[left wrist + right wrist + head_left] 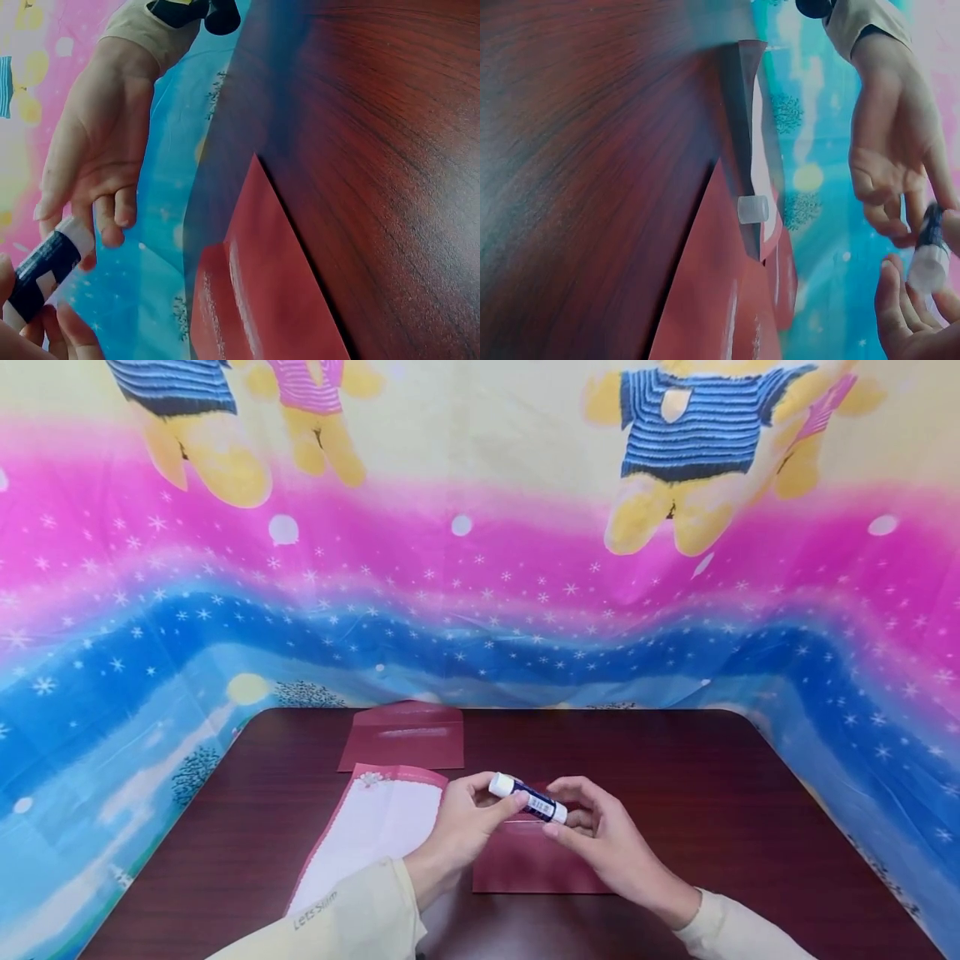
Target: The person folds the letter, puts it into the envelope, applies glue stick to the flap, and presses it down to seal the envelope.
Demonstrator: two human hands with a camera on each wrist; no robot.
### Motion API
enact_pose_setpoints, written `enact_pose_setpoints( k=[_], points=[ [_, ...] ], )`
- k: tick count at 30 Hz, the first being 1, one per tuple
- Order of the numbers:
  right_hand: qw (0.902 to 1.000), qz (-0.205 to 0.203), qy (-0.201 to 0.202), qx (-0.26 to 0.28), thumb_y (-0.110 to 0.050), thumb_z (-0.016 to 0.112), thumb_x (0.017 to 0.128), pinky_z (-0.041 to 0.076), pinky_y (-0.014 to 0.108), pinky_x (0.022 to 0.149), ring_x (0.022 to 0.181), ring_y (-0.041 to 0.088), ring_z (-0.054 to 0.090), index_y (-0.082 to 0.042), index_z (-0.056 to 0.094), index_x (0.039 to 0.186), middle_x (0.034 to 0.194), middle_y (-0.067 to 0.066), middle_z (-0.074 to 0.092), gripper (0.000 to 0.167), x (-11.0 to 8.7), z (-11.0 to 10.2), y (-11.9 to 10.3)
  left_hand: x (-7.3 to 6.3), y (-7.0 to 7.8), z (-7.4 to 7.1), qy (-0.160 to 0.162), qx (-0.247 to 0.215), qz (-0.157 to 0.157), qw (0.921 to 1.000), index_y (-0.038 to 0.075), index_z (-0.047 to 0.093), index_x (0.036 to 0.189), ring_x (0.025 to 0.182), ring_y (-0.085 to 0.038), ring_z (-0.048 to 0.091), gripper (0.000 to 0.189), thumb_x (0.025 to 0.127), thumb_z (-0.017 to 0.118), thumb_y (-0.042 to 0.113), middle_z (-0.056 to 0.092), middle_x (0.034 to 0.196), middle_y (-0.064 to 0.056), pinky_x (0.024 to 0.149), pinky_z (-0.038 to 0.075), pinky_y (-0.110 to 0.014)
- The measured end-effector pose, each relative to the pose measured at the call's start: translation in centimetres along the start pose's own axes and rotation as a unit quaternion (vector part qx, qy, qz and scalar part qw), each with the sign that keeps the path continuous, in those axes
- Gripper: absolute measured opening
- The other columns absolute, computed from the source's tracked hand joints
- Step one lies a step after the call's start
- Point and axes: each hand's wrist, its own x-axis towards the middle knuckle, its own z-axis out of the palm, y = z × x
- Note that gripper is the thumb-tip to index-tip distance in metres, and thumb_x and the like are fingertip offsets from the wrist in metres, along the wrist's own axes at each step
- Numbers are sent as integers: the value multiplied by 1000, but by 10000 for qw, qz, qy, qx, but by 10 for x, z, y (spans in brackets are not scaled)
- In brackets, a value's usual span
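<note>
Printed cloth (480,560) backs the far edge of the table (675,752). We find the left hand (463,822) pinching the glue stick (539,805) above a red envelope (534,866), presumably for steadiness; the right hand (613,839) curves loosely, ungripping, alongside.

A colorful snowflake-print cloth (480,585) hangs behind the dark wooden table (697,785).

1) Both forearms (360,914) reach forward, angled inward
2) Left hand (463,820): thumb (504,810) and bent fingers (478,783) set in a pinch
3) Right hand (617,839): palm turned inward, fingers loosely curved, thumb apart from them
</note>
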Motion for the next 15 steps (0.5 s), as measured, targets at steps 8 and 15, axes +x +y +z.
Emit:
enact_pose_setpoints(
  k=[8,15],
  points=[
    [9898,1169,-307,751,-19,61,102,57,23,72,76,5,67,8,58,116,90,-4,70,31,1,-15,-1,0,1,1,344,-12,-62,9994,-1,73,110,78,-8,67,32,87,80,19,78,94,-10,70,52,-23],
    [9798,1384,-684,1270,-26,53,106,57,24,68,70,7,66,3,49,130,92,-4,72,38,0,-12,1,1,1,1,518,-45,-55,9986,-1,73,104,75,-8,64,29,85,82,19,77,88,-6,67,52,-24]
  ],
)
